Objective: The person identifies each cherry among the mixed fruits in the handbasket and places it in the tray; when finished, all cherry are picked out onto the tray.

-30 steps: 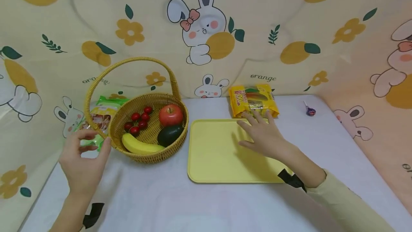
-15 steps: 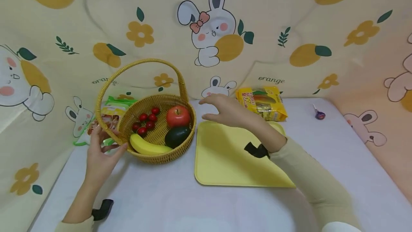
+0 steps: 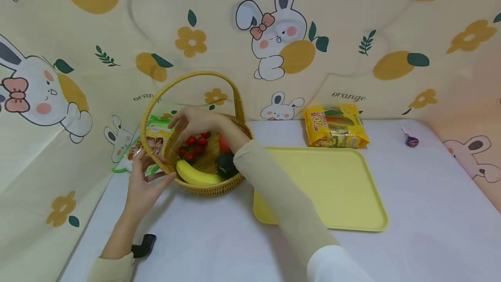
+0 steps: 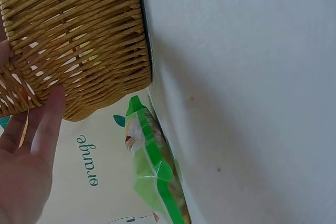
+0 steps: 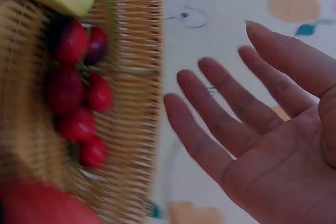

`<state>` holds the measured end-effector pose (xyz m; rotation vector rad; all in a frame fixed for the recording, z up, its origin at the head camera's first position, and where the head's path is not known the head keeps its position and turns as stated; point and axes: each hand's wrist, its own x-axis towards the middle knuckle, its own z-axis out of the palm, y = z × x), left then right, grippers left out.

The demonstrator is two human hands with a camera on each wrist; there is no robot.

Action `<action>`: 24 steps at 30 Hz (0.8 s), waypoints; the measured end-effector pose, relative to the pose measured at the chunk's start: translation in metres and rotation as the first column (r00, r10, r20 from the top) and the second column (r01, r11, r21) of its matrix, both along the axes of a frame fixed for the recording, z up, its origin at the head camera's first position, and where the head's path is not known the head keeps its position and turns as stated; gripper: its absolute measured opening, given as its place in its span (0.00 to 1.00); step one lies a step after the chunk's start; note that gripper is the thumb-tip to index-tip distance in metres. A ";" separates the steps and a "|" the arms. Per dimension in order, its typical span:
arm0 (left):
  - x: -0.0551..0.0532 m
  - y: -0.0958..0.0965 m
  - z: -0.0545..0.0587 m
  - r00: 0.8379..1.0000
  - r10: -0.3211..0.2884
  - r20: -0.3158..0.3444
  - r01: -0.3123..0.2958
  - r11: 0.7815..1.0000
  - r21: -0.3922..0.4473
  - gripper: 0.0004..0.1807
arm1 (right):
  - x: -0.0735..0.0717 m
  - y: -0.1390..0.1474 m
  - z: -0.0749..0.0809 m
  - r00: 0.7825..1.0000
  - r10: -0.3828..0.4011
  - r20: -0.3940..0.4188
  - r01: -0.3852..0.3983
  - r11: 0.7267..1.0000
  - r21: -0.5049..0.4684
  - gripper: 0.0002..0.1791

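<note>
A woven basket point(image 3: 209, 191) with a tall arched handle stands on the left of the table. Inside lie a banana point(image 3: 198, 175), red cherries point(image 3: 192, 141), a red apple point(image 3: 224, 144) and a dark green avocado point(image 3: 225, 165), the last two partly behind my right arm. My left hand point(image 3: 145, 188) grips the basket at its left side, by the handle's foot; the left wrist view has its fingers against the weave point(image 4: 79, 35). Over the basket, above the cherries, hovers my right hand point(image 3: 197, 123). In the right wrist view its fingers point(image 5: 210, 124) are spread and hold nothing.
A pale yellow tray point(image 3: 336, 203) lies right of the basket, partly under my right sleeve. Behind it sits a yellow snack package point(image 3: 335, 127), with a lollipop point(image 3: 411, 139) farther right. A green-edged food bag point(image 3: 154, 136) leans behind the basket's left side.
My right hand has swept left from above the tray to above the basket. My left hand has moved in to the basket's left side and taken hold. The head view has turned left.
</note>
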<state>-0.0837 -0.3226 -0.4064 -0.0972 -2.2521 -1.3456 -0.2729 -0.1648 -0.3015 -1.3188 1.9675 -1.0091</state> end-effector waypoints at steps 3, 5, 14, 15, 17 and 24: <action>-0.003 0.004 -0.002 1.000 -0.009 -0.024 0.010 1.000 0.011 0.49 | -0.007 -0.011 -0.019 0.992 -0.079 0.096 0.081 0.997 -0.019 0.22; -0.003 0.006 -0.003 1.000 -0.001 -0.021 0.001 1.000 0.015 0.48 | -0.011 -0.015 -0.029 0.981 -0.143 0.129 0.146 0.989 -0.018 0.21; 0.008 0.021 0.018 1.000 0.026 -0.001 -0.026 0.999 -0.025 0.45 | -0.022 -0.020 -0.061 0.926 -0.323 0.194 0.322 0.946 0.034 0.21; 0.009 0.023 0.020 1.000 0.026 0.001 -0.026 0.999 -0.032 0.44 | -0.023 -0.021 -0.063 0.920 -0.335 0.204 0.335 0.941 0.033 0.21; 0.009 0.024 0.024 1.000 0.027 0.003 -0.027 0.999 -0.044 0.44 | -0.023 -0.022 -0.067 0.907 -0.355 0.225 0.359 0.933 0.027 0.21; 0.006 0.016 0.017 0.999 0.036 0.007 -0.036 0.998 -0.048 0.45 | -0.024 -0.029 -0.076 0.887 -0.395 0.240 0.401 0.916 0.024 0.18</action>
